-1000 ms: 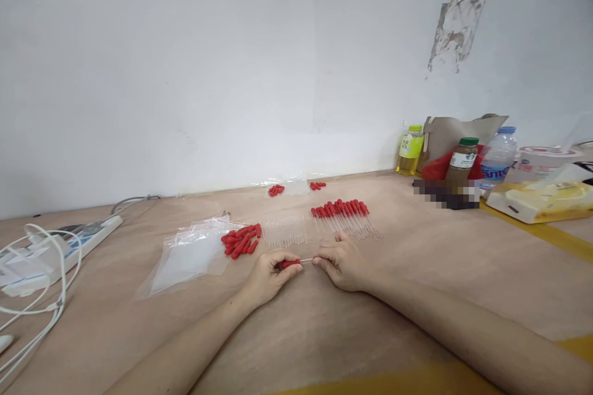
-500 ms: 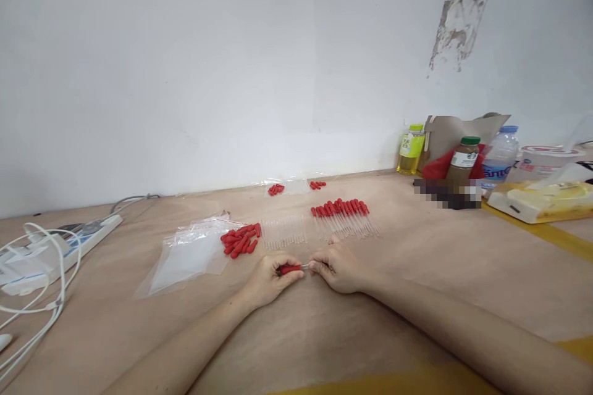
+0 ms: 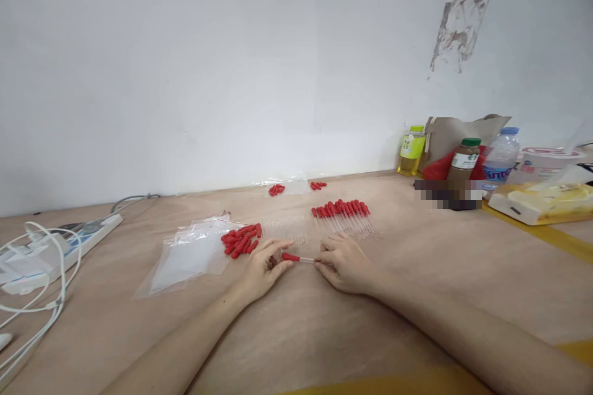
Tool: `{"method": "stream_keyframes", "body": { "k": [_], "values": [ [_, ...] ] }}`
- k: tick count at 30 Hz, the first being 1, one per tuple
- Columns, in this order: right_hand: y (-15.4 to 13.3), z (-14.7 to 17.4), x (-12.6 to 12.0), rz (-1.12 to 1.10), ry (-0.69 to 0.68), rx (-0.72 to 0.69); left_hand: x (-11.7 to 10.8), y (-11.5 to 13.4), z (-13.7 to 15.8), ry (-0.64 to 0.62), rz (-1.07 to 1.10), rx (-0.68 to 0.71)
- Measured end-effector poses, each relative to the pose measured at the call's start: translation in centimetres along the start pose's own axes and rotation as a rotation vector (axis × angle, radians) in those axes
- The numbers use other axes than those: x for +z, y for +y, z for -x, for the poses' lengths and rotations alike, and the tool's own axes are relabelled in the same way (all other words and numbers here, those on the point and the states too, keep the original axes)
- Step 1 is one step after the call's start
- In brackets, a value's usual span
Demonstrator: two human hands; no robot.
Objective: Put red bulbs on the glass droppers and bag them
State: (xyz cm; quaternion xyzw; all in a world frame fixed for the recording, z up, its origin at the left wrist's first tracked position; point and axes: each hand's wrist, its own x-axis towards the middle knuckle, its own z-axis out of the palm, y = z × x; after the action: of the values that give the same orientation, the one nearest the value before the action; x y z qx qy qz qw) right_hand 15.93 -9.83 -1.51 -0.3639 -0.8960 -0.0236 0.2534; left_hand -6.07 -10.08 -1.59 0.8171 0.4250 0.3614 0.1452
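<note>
My right hand (image 3: 345,262) pinches the clear tube of a dropper (image 3: 291,257), whose red rubber bulb points left. Just left of that bulb my left hand (image 3: 265,268) is open, thumb and fingers apart. Beyond my left hand lies a heap of loose red rubber bulbs (image 3: 241,241). A row of bare clear tubes (image 3: 283,228) is laid out beside the heap. Farther right, several droppers with red bulbs fitted (image 3: 341,208) lie side by side, bulbs toward the wall.
Clear plastic bags (image 3: 188,259) lie left of the bulbs. Small groups of red bulbs (image 3: 277,189) rest on plastic near the wall. At the left are a power strip (image 3: 99,231) and white cables (image 3: 60,271). Bottles (image 3: 410,151) and a tissue pack (image 3: 540,202) stand at the right.
My left hand has let go of the red bulb and opened, moving slightly left. My right hand has shifted a little right with the dropper, so its bulb now shows fully.
</note>
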Motion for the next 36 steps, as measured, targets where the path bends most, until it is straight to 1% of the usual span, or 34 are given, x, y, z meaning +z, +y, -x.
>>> {"method": "stream_keyframes", "body": {
  "k": [2, 4, 6, 9, 11, 12, 16, 21, 25, 32, 36],
  "values": [
    [0.5, -0.1, 0.4, -0.065, 0.012, 0.12, 0.4, -0.4, 0.1, 0.038, 0.007, -0.065],
    [1.0, -0.4, 0.7, -0.168, 0.0, 0.262, 0.6, -0.7, 0.1, 0.04, 0.041, -0.118],
    [1.7, -0.8, 0.8, -0.263, 0.006, 0.422, 0.7, -0.8, 0.0, 0.024, 0.041, -0.135],
    [2.6, -1.6, 0.6, -0.292, 0.056, 0.641, 0.6, -0.6, 0.0, -0.082, -0.045, -0.07],
    [3.1, -2.3, 0.5, -0.223, 0.077, 0.719, 0.4, -0.3, 0.0, -0.146, -0.091, -0.027],
    [3.3, -2.7, 0.5, -0.169, 0.085, 0.744, 0.3, -0.2, 0.0, -0.158, -0.101, -0.02],
    [3.7, -4.8, 1.2, 0.012, 0.098, 0.8, 0.2, 0.3, 0.0, -0.163, -0.111, -0.031],
    [3.8, -6.3, 2.7, 0.086, 0.043, 0.819, 0.1, 0.4, 0.0, -0.168, -0.115, -0.031],
    [3.8, -6.2, 3.1, 0.127, 0.027, 0.812, 0.1, 0.2, 0.0, -0.164, -0.117, -0.03],
    [3.9, -5.7, 3.1, 0.168, -0.001, 0.769, 0.2, 0.1, 0.0, -0.167, -0.119, -0.03],
    [4.1, -5.6, 3.1, 0.167, 0.016, 0.738, 0.2, 0.0, 0.0, -0.16, -0.124, -0.021]
  ]
}}
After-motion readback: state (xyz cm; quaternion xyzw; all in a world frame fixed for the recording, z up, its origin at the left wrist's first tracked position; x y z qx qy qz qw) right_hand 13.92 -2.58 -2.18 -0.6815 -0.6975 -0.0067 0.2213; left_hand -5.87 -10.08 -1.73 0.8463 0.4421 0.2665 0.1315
